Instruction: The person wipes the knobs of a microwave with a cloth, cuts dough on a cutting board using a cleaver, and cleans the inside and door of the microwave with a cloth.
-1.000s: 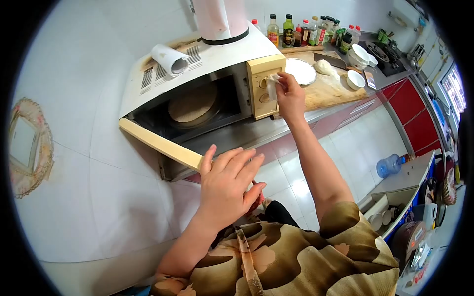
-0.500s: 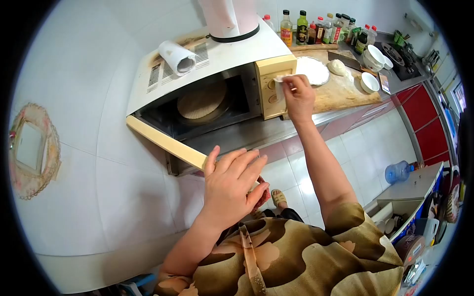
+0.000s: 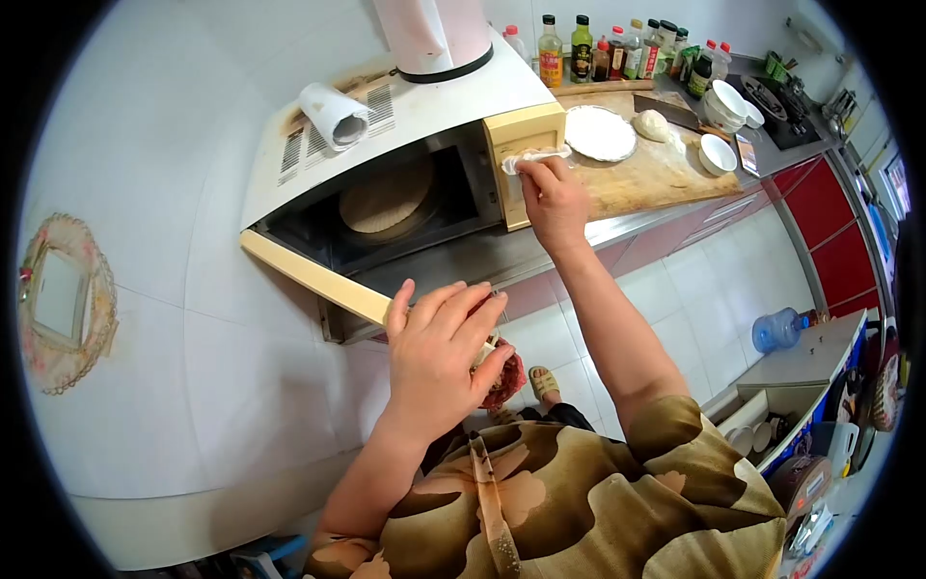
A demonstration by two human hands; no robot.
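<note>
A microwave point(image 3: 444, 101) stands with its pale yellow door point(image 3: 313, 276) swung wide. My left hand point(image 3: 439, 352) lies against the outer end of the door, fingers stretched and slightly apart. A pinch of my right hand point(image 3: 555, 198) holds a white tissue point(image 3: 526, 159) against the yellow control panel point(image 3: 511, 183); the hand covers part of the panel's knobs. Inside the microwave sits a round light-brown ridged disc point(image 3: 386, 198). Beneath my left hand shows a red patterned thing point(image 3: 506, 376), mostly hidden.
On top of the microwave are a paper roll point(image 3: 336, 116) and a pink appliance point(image 3: 434, 34). To the right, a wooden board point(image 3: 637, 188) bears a white plate point(image 3: 600, 133), dough point(image 3: 651, 124), a cleaver point(image 3: 667, 111) and a bowl point(image 3: 717, 154). Several bottles point(image 3: 582, 48) line the wall.
My right hand has moved left and down across the control panel with the tissue, which is now more spread out. My left hand has shifted slightly left within the view, still at the door.
</note>
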